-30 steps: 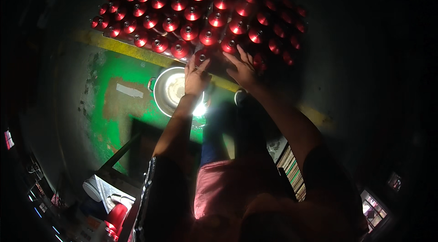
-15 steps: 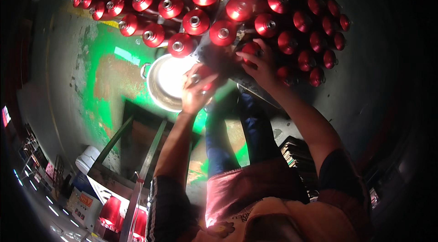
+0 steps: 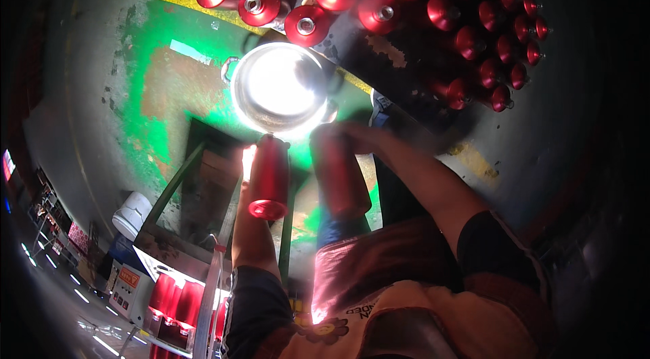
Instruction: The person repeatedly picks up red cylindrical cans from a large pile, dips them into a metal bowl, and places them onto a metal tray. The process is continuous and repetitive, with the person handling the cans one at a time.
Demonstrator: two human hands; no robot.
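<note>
Near the middle of the view I hold two red metal bottles, one in each hand. My left hand [image 3: 248, 164] is closed round the neck end of the left red bottle [image 3: 270, 179], whose round base points back toward me. Blurred and in shadow, my right hand [image 3: 352, 137] grips the top of the right red bottle [image 3: 344, 186], also with its base nearer me. Just beyond both hands, a round metal pot [image 3: 245, 105] with side handles stands on the floor under a strong glare, which hides what it holds.
Many red bottles [image 3: 306, 24] stand close together, necks up, on a dark worn table [image 3: 386, 64] beyond the pot. A metal frame [image 3: 172, 200] is at my left. Farther down are a white bucket [image 3: 132, 215], a control box [image 3: 128, 294] and more lit red bottles [image 3: 186, 303].
Both hands have come back from the table toward me, bringing two bottles past the pot. The bottles now lie base toward me. My view has shifted, and the table's near corner shows bare.
</note>
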